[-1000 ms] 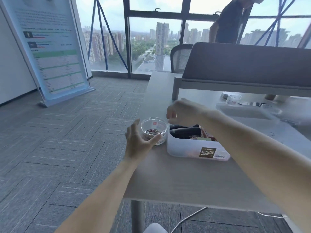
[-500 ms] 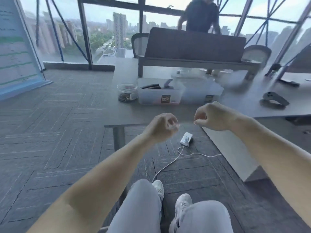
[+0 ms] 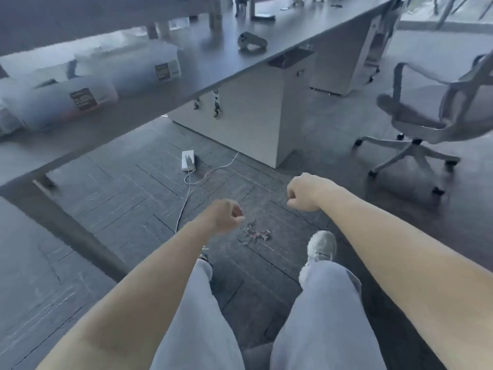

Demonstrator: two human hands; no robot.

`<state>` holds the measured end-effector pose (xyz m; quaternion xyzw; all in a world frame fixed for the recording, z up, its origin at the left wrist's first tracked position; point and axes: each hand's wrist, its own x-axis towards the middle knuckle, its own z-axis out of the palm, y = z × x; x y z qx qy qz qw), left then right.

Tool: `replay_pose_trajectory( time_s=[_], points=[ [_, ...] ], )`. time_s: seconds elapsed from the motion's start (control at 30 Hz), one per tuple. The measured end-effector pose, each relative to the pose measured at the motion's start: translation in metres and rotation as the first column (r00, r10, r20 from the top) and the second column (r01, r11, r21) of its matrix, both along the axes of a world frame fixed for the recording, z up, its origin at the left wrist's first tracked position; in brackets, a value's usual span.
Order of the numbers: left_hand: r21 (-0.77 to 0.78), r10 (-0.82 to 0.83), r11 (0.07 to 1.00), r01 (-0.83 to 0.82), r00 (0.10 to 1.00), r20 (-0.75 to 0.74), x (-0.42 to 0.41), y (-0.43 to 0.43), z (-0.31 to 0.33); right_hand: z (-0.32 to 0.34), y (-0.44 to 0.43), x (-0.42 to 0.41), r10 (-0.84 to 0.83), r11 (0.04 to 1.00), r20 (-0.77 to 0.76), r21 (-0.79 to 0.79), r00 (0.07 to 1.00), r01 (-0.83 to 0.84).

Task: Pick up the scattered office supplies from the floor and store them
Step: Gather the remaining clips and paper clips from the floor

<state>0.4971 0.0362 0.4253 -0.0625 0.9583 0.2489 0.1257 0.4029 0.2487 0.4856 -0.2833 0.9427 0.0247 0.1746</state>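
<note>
Left hand [image 3: 226, 214] and right hand [image 3: 304, 193], curled and seemingly empty, hover above clips [image 3: 256, 233] scattered mid-frame on carpet [image 3: 128, 190]; crouching low and sweeping them together seems best.

No legible text, dark labels [image 3: 83, 99] on two plastic containers [image 3: 128, 68] blurred beyond reading
</note>
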Motion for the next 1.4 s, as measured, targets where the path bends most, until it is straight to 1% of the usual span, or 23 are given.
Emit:
replay_pose_trajectory(
  time_s=[0.07, 0.13, 0.23, 0.3, 0.37, 0.47, 0.63, 0.8, 0.87, 1.0, 1.07, 1.13, 1.17, 1.2, 1.23, 1.3, 1.33, 1.4],
  points=[
    [-0.094, -0.042, 0.994, 0.052, 0.993, 0.113, -0.007, 0.008, -0.021, -0.030, 0.019, -0.005, -0.080, 0.997, 0.024, -0.019, 0.996, 0.081],
    [-0.175, -0.071, 0.979, 0.104, 0.980, 0.183, -0.024, 0.012, -0.042, -0.064, 0.031, -0.014, -0.142, 0.989, 0.059, -0.043, 0.988, 0.144],
    [-0.241, -0.072, 0.962, 0.125, 0.974, 0.216, -0.051, 0.016, -0.075, -0.113, 0.039, -0.031, -0.182, 0.981, 0.083, -0.055, 0.980, 0.187],
    [-0.227, -0.050, 0.969, 0.101, 0.975, 0.218, -0.072, 0.014, -0.108, -0.149, 0.036, -0.051, -0.189, 0.979, 0.098, -0.065, 0.977, 0.195],
    [-0.184, -0.022, 0.980, 0.070, 0.967, 0.254, -0.093, 0.006, -0.148, -0.184, 0.029, -0.072, -0.195, 0.975, 0.120, -0.085, 0.973, 0.206],
    [-0.103, 0.008, 0.994, 0.024, 0.953, 0.304, -0.121, -0.013, -0.209, -0.235, 0.005, -0.106, -0.195, 0.972, 0.202, -0.087, 0.960, 0.216],
    [-0.088, 0.080, 0.995, -0.051, 0.926, 0.369, -0.177, -0.051, -0.304, -0.339, -0.040, -0.164, -0.237, 0.958, 0.331, -0.074, 0.913, 0.276],
    [-0.066, 0.145, 0.989, -0.129, 0.874, 0.464, -0.209, -0.075, -0.405, -0.443, -0.069, -0.219, -0.271, 0.954, 0.441, 0.007, 0.856, 0.298],
    [-0.062, 0.150, 0.989, -0.137, 0.860, 0.488, -0.226, -0.081, -0.440, -0.480, -0.077, -0.242, -0.277, 0.956, 0.455, 0.039, 0.846, 0.292],
    [-0.037, 0.070, 0.998, -0.060, 0.874, 0.481, -0.270, -0.083, -0.494, -0.541, -0.093, -0.269, -0.283, 0.953, 0.504, 0.051, 0.816, 0.298],
    [-0.051, 0.065, 0.998, -0.046, 0.876, 0.478, -0.289, -0.080, -0.512, -0.566, -0.101, -0.272, -0.286, 0.952, 0.524, 0.060, 0.802, 0.301],
    [-0.120, 0.039, 0.993, 0.012, 0.908, 0.416, -0.305, -0.075, -0.529, -0.588, -0.107, -0.273, -0.321, 0.939, 0.548, 0.075, 0.772, 0.337],
    [-0.157, -0.009, 0.985, 0.071, 0.933, 0.360, -0.312, -0.073, -0.537, -0.597, -0.109, -0.272, -0.332, 0.936, 0.548, 0.086, 0.768, 0.342],
    [-0.172, -0.070, 0.977, 0.129, 0.947, 0.313, -0.317, -0.071, -0.545, -0.604, -0.112, -0.271, -0.323, 0.942, 0.531, 0.097, 0.783, 0.323],
    [-0.163, -0.135, 0.968, 0.189, 0.946, 0.293, -0.319, -0.070, -0.553, -0.609, -0.115, -0.270, -0.286, 0.956, 0.500, 0.099, 0.817, 0.275],
    [-0.144, -0.275, 0.933, 0.330, 0.912, 0.305, -0.318, -0.067, -0.567, -0.615, -0.115, -0.269, -0.148, 0.989, 0.444, 0.056, 0.884, 0.138],
    [-0.152, -0.329, 0.909, 0.387, 0.893, 0.305, -0.316, -0.067, -0.573, -0.615, -0.113, -0.269, -0.065, 0.998, 0.449, 0.012, 0.891, 0.067],
    [-0.171, -0.414, 0.868, 0.467, 0.869, 0.270, -0.312, -0.071, -0.579, -0.616, -0.106, -0.272, 0.058, 0.996, 0.520, -0.083, 0.852, -0.017]
  ],
)
